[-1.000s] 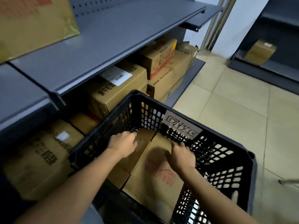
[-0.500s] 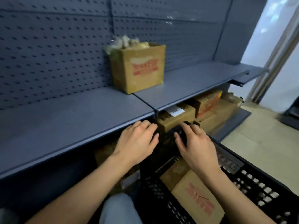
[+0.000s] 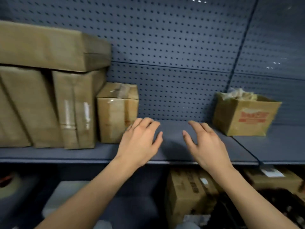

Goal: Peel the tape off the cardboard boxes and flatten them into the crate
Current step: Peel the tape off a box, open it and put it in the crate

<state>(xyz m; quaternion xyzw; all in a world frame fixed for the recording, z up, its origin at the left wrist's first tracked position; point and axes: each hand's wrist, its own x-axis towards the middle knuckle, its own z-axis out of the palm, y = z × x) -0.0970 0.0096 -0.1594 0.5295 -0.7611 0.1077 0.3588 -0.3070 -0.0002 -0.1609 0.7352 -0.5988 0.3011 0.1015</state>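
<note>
Hovering over the grey shelf (image 3: 280,146), both hands hold nothing. On the left hand (image 3: 140,142) the fingers are loosely spread and slightly bent, thumb out toward the other hand. The right hand (image 3: 206,146) is the same, with fingers fanned and thumb pointing inward. Cannot tell if the fingertips touch the shelf. A small taped box (image 3: 117,113) sits just left of the left little finger, touching or not unclear, with clear tape (image 3: 122,90) across its top. Further left of those fingers, tall cardboard boxes (image 3: 41,106) stand side by side with a flat box (image 3: 49,47) laid across them. An open box with red print (image 3: 245,116) sits right of the right fingers, apart from them, pale stuffing at its top. The pegboard panel (image 3: 181,47) is beyond the fingertips. The lower boxes (image 3: 189,192) sit below the wrists, blurred.
</note>
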